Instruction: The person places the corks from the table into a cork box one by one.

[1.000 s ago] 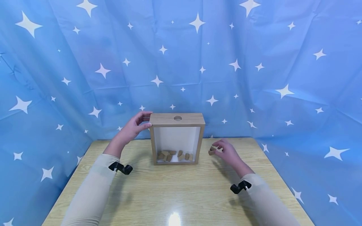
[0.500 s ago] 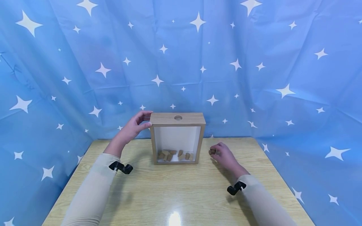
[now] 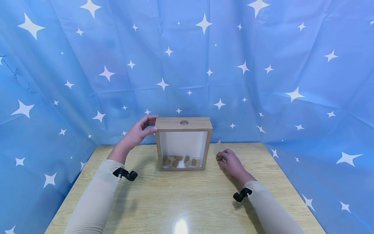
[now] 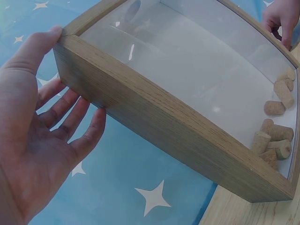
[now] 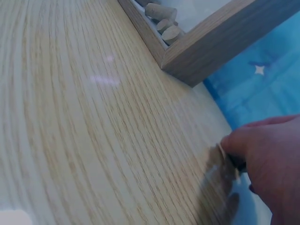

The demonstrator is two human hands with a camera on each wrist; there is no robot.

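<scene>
A wooden shadow box (image 3: 183, 124) with a clear front and a round hole in its top stands upright on the table. Several corks (image 4: 281, 108) lie along its bottom inside. My left hand (image 3: 135, 131) grips the box's upper left corner, thumb at the front edge and fingers behind, as the left wrist view shows. To the right of the box, my right hand (image 3: 232, 163) is low over the table, thumb and fingers pinching a brown cork (image 3: 219, 158). In the right wrist view the thumb and hand (image 5: 276, 159) mostly hide that cork.
The light wooden table (image 3: 175, 201) ends just behind the box. A blue curtain (image 3: 187, 65) with white stars hangs close at the back and sides. Black wrist mounts (image 3: 125, 174) sit on both sleeves.
My right hand has come down toward the table and its fingers have closed in around the cork. The left hand and the box have stayed in place.
</scene>
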